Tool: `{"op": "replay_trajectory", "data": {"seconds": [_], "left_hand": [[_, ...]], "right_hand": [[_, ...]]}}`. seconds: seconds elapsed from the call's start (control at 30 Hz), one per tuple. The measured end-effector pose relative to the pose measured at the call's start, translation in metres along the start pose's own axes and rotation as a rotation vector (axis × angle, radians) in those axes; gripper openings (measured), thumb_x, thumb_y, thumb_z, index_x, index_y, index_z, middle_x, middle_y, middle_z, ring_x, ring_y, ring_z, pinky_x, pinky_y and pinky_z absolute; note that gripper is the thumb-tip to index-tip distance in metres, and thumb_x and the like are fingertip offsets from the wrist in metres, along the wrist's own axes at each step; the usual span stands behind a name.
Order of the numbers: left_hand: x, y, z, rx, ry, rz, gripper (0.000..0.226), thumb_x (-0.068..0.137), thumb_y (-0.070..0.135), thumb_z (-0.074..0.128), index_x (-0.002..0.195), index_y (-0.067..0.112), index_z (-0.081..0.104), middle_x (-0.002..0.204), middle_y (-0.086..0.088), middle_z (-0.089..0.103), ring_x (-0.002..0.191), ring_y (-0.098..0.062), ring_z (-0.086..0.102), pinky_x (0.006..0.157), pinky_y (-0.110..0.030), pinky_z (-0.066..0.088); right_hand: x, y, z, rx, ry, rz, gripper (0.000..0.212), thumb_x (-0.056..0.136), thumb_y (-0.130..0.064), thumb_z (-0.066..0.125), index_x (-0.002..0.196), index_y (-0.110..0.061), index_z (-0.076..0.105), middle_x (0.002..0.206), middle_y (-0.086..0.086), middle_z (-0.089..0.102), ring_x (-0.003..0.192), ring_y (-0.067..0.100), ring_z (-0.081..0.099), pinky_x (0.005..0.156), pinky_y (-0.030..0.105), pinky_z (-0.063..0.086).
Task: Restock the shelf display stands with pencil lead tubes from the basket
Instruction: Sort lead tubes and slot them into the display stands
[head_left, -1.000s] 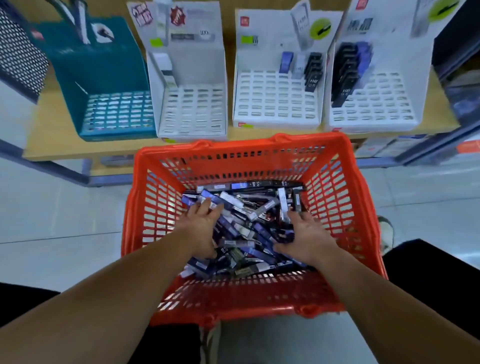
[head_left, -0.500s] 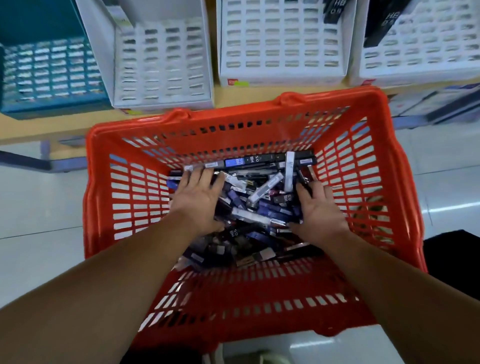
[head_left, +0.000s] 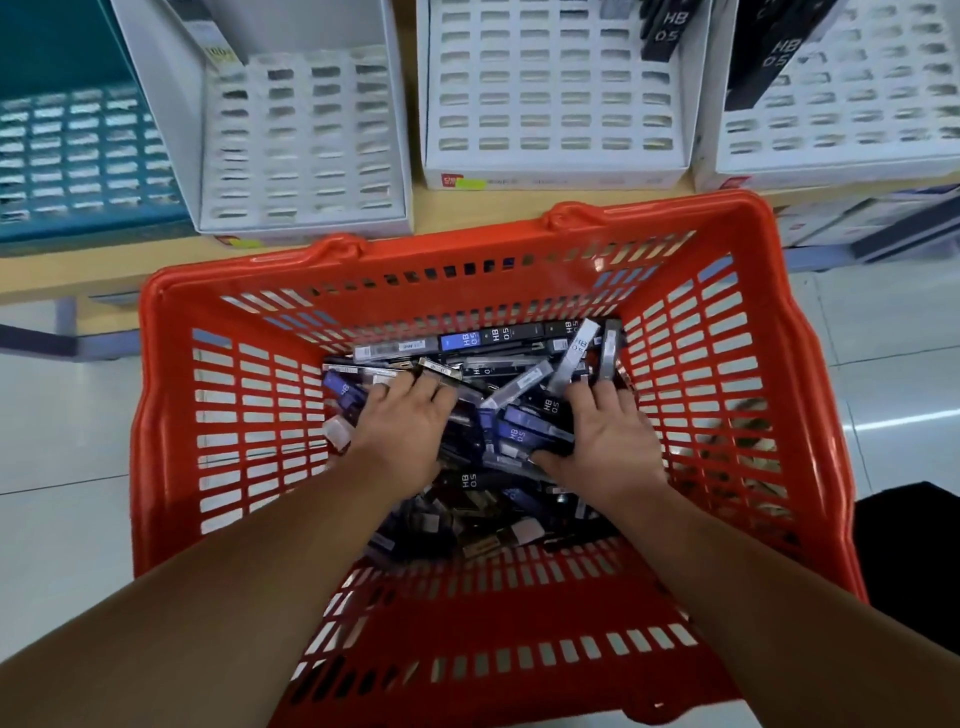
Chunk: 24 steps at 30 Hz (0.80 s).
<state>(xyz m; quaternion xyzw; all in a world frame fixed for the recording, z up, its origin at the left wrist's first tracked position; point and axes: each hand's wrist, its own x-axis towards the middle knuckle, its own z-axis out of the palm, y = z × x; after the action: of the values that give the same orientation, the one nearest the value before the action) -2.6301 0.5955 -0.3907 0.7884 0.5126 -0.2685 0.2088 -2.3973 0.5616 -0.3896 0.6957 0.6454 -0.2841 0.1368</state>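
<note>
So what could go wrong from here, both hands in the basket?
1. The pencil lead tubes lie jumbled and crossed; with the left hand and right hand flat on the pile, a scooped handful could spill.
2. Blue and black tubes are mixed, so a wrong kind may reach the white stand.
3. A tube could poke through the basket wall slots.

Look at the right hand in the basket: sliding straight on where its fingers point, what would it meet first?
Most likely the pale grey pencil lead tubes just ahead of the right hand, then the far wall of the red basket; depth is unclear.
</note>
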Motion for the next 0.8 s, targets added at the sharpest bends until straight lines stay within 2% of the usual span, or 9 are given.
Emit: {"op": "replay_trajectory", "data": {"seconds": [0.1,0.23,0.33,0.4,0.47,0.57,0.63,0.7,0.8], "left_hand": [[0.003,0.004,-0.004,0.011,-0.026,0.001,0.077,0.083,0.031,0.075,0.148,0.022,0.036,0.145,-0.003,0.037,0.133,-0.028,0.034,0.110,-0.045,0.032],[0.001,0.006,-0.017,0.038,-0.042,-0.001,0.068,0.088,0.047,0.069,0.146,0.022,0.042,0.142,-0.004,0.046,0.134,-0.028,0.041,0.109,-0.047,0.035],[-0.001,0.008,-0.023,0.038,-0.027,0.002,0.060,0.092,0.048,0.064,0.142,0.020,0.045,0.135,-0.005,0.053,0.128,-0.028,0.048,0.101,-0.044,0.041],[-0.003,0.008,-0.027,-0.009,-0.016,-0.007,0.057,0.094,0.047,0.061,0.141,0.018,0.044,0.130,-0.006,0.056,0.122,-0.028,0.053,0.091,-0.041,0.044],[-0.009,0.008,-0.034,-0.078,-0.006,-0.028,0.054,0.096,0.045,0.059,0.139,0.017,0.042,0.119,-0.006,0.062,0.109,-0.028,0.060,0.077,-0.036,0.044],[-0.016,0.005,-0.041,-0.249,-0.001,-0.058,0.053,0.096,0.039,0.062,0.140,0.017,0.042,0.094,-0.003,0.062,0.088,-0.028,0.065,0.067,-0.035,0.052],[-0.018,0.004,-0.047,-0.441,-0.002,-0.093,0.058,0.095,0.033,0.064,0.145,0.016,0.041,0.086,-0.002,0.063,0.078,-0.023,0.064,0.064,-0.036,0.055],[-0.024,0.006,-0.057,-0.603,-0.032,-0.115,0.067,0.096,0.029,0.063,0.154,0.014,0.034,0.085,-0.004,0.067,0.071,-0.018,0.063,0.059,-0.031,0.050],[-0.038,0.013,-0.076,-0.855,-0.053,-0.142,0.068,0.095,0.019,0.064,0.156,0.012,0.034,0.084,-0.012,0.069,0.064,-0.018,0.059,0.055,-0.026,0.043]], "right_hand": [[0.007,-0.004,-0.003,0.024,-0.059,-0.010,0.080,0.085,-0.058,0.072,0.147,-0.032,0.029,0.141,0.002,0.038,0.132,0.026,0.038,0.112,0.043,0.039],[0.011,-0.013,-0.004,0.042,-0.144,-0.052,0.061,0.097,-0.045,0.063,0.147,-0.023,0.038,0.144,0.004,0.043,0.137,0.027,0.039,0.113,0.044,0.038],[0.012,-0.022,-0.009,0.078,-0.205,-0.041,0.061,0.098,-0.034,0.063,0.150,-0.018,0.035,0.146,0.006,0.047,0.137,0.027,0.044,0.111,0.041,0.039],[0.011,-0.022,-0.014,0.117,-0.250,-0.031,0.064,0.098,-0.027,0.062,0.153,-0.019,0.029,0.140,0.007,0.053,0.128,0.027,0.053,0.105,0.039,0.043],[0.009,-0.018,-0.018,0.258,-0.292,-0.002,0.061,0.098,-0.018,0.061,0.150,-0.023,0.029,0.113,0.002,0.063,0.100,0.021,0.062,0.087,0.035,0.049],[0.003,-0.012,-0.026,0.448,-0.287,0.041,0.047,0.103,-0.015,0.053,0.145,-0.023,0.033,0.092,-0.003,0.060,0.084,0.017,0.061,0.075,0.033,0.047],[0.000,-0.011,-0.035,0.472,-0.267,0.065,0.039,0.105,-0.017,0.048,0.142,-0.020,0.036,0.091,-0.001,0.060,0.086,0.021,0.062,0.070,0.032,0.046],[-0.004,-0.013,-0.047,0.539,-0.289,0.095,0.036,0.105,-0.015,0.047,0.140,-0.019,0.040,0.092,0.001,0.058,0.080,0.019,0.060,0.060,0.029,0.045],[-0.017,-0.022,-0.072,0.748,-0.333,0.147,0.024,0.104,-0.013,0.047,0.126,-0.022,0.049,0.101,0.016,0.062,0.078,0.022,0.055,0.064,0.036,0.050]]}}
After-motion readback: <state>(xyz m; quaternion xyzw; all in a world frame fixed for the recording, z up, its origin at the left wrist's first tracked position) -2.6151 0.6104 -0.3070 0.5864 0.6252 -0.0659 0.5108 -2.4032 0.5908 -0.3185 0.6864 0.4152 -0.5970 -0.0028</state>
